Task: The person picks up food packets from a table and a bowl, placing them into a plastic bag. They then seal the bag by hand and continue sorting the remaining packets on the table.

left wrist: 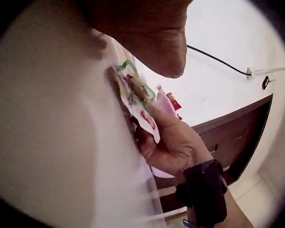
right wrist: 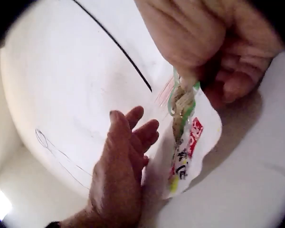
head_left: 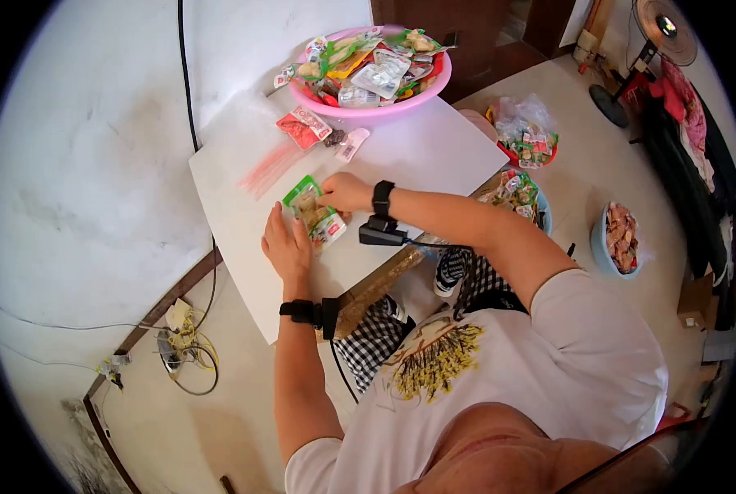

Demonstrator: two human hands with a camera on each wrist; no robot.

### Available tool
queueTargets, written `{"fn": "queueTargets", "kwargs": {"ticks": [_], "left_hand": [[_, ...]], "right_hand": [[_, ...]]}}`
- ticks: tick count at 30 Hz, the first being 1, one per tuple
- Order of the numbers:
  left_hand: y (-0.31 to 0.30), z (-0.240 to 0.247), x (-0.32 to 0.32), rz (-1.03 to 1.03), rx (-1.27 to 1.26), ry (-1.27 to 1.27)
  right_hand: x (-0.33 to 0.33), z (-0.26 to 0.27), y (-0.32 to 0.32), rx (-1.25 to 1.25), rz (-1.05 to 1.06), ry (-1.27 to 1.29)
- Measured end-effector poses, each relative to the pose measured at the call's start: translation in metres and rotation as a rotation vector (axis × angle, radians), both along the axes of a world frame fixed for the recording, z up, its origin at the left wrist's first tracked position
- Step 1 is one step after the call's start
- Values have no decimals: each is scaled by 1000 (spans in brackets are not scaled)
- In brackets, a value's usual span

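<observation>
A green-and-white food packet (head_left: pixel 314 216) is on the white table (head_left: pixel 244 239), tilted up in the right wrist view. The right hand (head_left: pixel 347 193) pinches its edge between thumb and fingers; in the left wrist view this hand (left wrist: pixel 171 142) is behind the packet (left wrist: pixel 140 102). Close to the packet's left side is the left hand (head_left: pixel 289 247), its fingers extended; in the right wrist view a gap separates this hand (right wrist: pixel 121 171) from the packet (right wrist: pixel 185 137).
A pink basin (head_left: pixel 434 82) heaped with packets stands at the table's back. Red-and-white packets (head_left: pixel 304 126) and pink strips (head_left: pixel 273 169) lie before it. On the floor at right are a red basin (head_left: pixel 549 159), blue basins (head_left: pixel 601 239) and a fan (head_left: pixel 666 33).
</observation>
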State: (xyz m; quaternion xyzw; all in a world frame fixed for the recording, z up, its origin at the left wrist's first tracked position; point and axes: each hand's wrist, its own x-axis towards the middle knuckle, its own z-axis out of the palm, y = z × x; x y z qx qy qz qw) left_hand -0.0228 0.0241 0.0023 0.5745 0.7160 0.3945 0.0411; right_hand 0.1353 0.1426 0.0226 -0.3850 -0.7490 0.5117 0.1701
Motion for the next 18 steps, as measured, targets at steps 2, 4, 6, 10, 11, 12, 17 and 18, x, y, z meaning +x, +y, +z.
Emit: {"fn": "queueTargets", "kwargs": {"ticks": [2,4,6,10,11,12,17,18], "left_hand": [[0,-2,3,23,69,120],[-1,-2,6,37,71,238],[-4,5,11,51,6,352],[-4,10,16,4,-35,333],[-4,13,17,4,-50,326],[-4,15,18,5,-66,318],[-4,22,23,4,-89,320],[-4,22,23,4,-98,317]], "right_hand": [[-12,1,2,183,91,-130],[-16,-2,-3,425,70,-193],[-14,11,-5,548,50,-209],[21,46,2,610,-1,-133],[36,56,11,620,0,-79],[55,61,24,753,-22,-11],[151,97,102,1016,-371,-51],[170,99,120,1105,-430,-97]]}}
